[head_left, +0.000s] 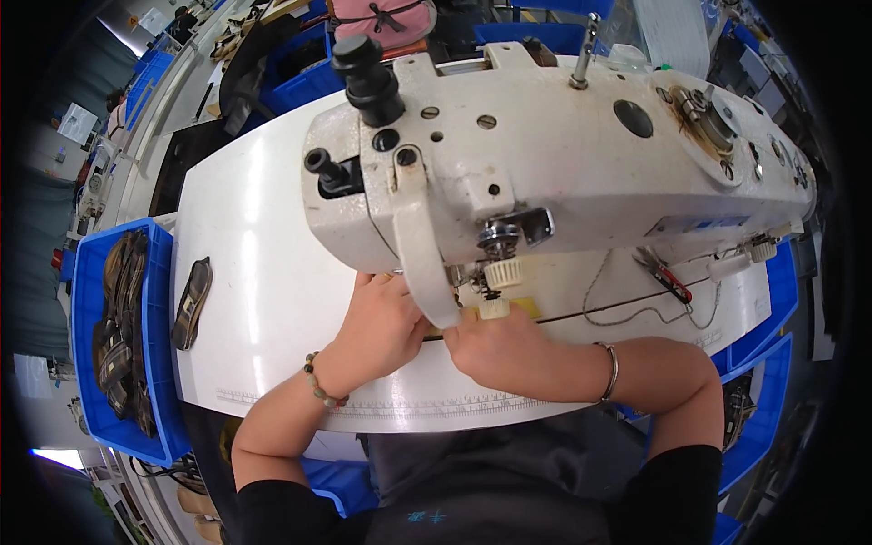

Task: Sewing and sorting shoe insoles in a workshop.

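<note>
A white sewing machine [563,173] stands across the white worktable. Below its head, my left hand [386,318] lies with curled fingers, the tips hidden behind the machine's curved guard [424,250]. My right hand [500,350] is closed just to the right of that guard, close under the white knobs [504,272]. A small dark edge shows between the two hands, but the piece itself is mostly covered. The needle area cannot be seen clearly. My left wrist wears a beaded bracelet [320,381], my right a metal bangle [610,372].
A dark shoe-upper piece [192,304] lies at the table's left. Beside it, a blue bin [163,363] holds several similar pieces. Red-handled snips [670,279] and a grey cord [627,322] lie right of my hands. More blue bins [763,409] stand at the right.
</note>
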Motion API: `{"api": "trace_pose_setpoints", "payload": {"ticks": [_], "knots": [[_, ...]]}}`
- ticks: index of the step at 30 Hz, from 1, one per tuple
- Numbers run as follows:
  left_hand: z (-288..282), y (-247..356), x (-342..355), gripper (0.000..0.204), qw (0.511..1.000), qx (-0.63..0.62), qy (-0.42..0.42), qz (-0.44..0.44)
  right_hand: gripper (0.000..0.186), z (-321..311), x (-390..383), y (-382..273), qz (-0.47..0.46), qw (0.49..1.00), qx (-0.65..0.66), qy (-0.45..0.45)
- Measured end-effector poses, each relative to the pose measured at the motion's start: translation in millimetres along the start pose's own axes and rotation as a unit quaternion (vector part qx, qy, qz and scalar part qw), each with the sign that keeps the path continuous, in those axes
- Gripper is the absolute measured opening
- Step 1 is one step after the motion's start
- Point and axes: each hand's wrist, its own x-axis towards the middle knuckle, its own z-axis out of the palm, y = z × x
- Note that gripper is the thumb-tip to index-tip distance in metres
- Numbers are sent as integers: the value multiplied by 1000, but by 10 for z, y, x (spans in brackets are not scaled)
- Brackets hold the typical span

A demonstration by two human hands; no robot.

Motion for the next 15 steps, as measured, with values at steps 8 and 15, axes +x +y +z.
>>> {"api": "trace_pose_setpoints", "payload": {"ticks": [8, 15], "knots": [[-40, -127, 44, 8, 999, -9, -25, -17, 44, 179, 60, 137, 3, 998, -5, 67], [-114, -195, -24, 11, 997, -59, -45, -38, 43, 120, 12, 131, -4, 999, 5, 34]]}}
